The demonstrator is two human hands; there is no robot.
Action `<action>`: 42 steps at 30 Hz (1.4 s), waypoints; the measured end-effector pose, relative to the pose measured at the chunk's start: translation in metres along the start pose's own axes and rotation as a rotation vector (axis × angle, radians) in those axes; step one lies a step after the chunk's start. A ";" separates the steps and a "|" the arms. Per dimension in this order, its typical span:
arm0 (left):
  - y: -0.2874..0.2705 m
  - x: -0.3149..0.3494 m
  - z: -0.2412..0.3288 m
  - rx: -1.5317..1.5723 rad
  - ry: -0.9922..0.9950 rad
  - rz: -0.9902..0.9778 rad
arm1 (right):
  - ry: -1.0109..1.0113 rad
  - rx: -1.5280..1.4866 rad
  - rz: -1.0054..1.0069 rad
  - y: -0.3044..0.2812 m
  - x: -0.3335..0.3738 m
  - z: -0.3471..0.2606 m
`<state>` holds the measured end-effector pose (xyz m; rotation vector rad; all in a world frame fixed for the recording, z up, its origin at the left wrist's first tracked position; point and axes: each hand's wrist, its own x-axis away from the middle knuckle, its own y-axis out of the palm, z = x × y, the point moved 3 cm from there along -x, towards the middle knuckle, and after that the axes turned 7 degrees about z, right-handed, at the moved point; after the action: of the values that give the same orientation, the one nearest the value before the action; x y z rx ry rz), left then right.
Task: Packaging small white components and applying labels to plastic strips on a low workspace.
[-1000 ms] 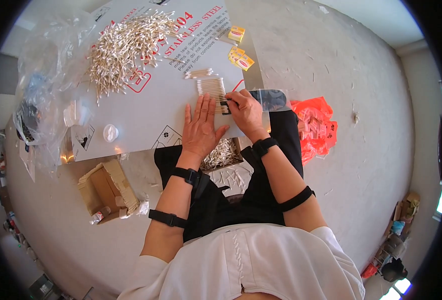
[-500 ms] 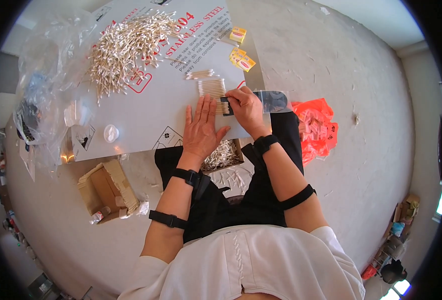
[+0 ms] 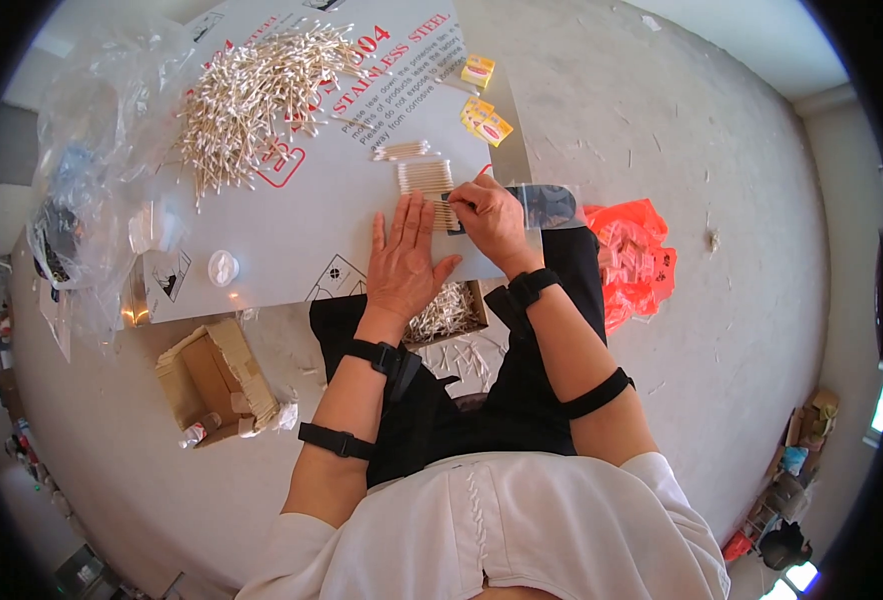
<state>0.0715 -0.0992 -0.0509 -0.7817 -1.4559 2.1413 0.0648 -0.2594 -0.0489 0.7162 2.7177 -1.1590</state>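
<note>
Cotton swabs (image 3: 424,176) lie side by side in a neat row on the sheet-covered table. My left hand (image 3: 402,262) rests flat with its fingers stretched out, the fingertips at the left ends of the row's nearer swabs. At the right ends, my right hand (image 3: 494,222) is closed in a pinch; what is between its fingertips is too small to make out. A dark flat piece (image 3: 456,231) shows partly from under that hand. Just beyond the row is a small loose group of swabs (image 3: 400,150).
A big swab heap (image 3: 252,105) covers the far left, near a clear plastic bag (image 3: 102,150). Yellow small boxes (image 3: 487,122) lie far right. A dark pouch (image 3: 550,206) overhangs the right edge near a red bag (image 3: 630,255). Below are a swab-filled box (image 3: 447,312) and a cardboard box (image 3: 217,380).
My right hand's fingertips have shifted slightly left, onto the swabs' right ends, and now cover more of the dark piece. My left hand has stayed in nearly the same place.
</note>
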 end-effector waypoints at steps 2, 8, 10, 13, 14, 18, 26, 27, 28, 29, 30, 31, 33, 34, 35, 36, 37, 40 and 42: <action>-0.001 0.000 0.000 0.003 -0.003 0.002 | 0.004 -0.015 0.003 0.001 -0.002 0.000; 0.001 0.000 0.000 0.001 -0.002 0.015 | -0.059 -0.051 0.086 0.003 -0.017 0.000; 0.001 0.000 0.000 0.004 0.000 0.015 | -0.074 -0.040 0.056 0.008 -0.021 0.002; 0.001 0.000 0.000 0.009 0.002 0.021 | -0.080 -0.024 0.034 0.010 -0.023 0.003; 0.001 0.000 0.000 0.012 0.003 0.027 | -0.081 -0.025 0.034 0.010 -0.024 0.004; 0.000 0.000 0.000 0.017 0.009 0.033 | -0.122 0.000 0.005 0.010 -0.024 0.001; 0.001 0.001 0.001 0.019 0.025 0.031 | -0.195 -0.002 -0.018 0.010 -0.017 0.001; 0.001 0.001 0.000 0.018 0.026 0.030 | -0.215 -0.001 -0.014 0.009 -0.018 0.001; 0.001 0.001 0.000 0.013 0.033 0.023 | -0.236 0.000 -0.010 0.009 -0.018 0.000; 0.001 0.001 -0.001 0.009 0.040 0.017 | -0.234 -0.001 -0.009 0.008 -0.019 0.000; 0.001 0.000 -0.001 0.009 0.041 0.015 | -0.205 -0.019 -0.063 0.008 -0.019 0.003; 0.002 0.000 -0.001 0.012 0.040 0.001 | -0.176 -0.037 -0.116 0.007 -0.019 0.005; 0.002 -0.001 -0.003 0.015 0.040 -0.014 | -0.232 -0.079 -0.124 -0.003 -0.015 0.006; 0.002 -0.002 -0.004 0.020 0.042 -0.037 | -0.289 -0.121 -0.135 -0.007 -0.013 0.003; 0.003 -0.002 -0.005 0.025 0.044 -0.060 | -0.288 -0.121 -0.133 -0.010 -0.011 0.002; 0.002 -0.002 -0.007 0.025 0.047 -0.059 | -0.306 -0.115 -0.177 -0.012 -0.007 0.001; 0.001 -0.003 -0.008 0.007 0.062 -0.042 | -0.324 -0.110 -0.221 -0.013 -0.004 -0.001; 0.000 -0.004 -0.008 -0.002 0.082 -0.019 | -0.299 -0.125 -0.158 -0.015 -0.002 0.001; 0.000 -0.005 -0.006 0.006 0.086 -0.014 | -0.305 -0.128 -0.153 -0.015 -0.002 0.003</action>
<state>0.0795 -0.0982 -0.0518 -0.8486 -1.4065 2.0746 0.0590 -0.2715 -0.0406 0.2905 2.5905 -1.0141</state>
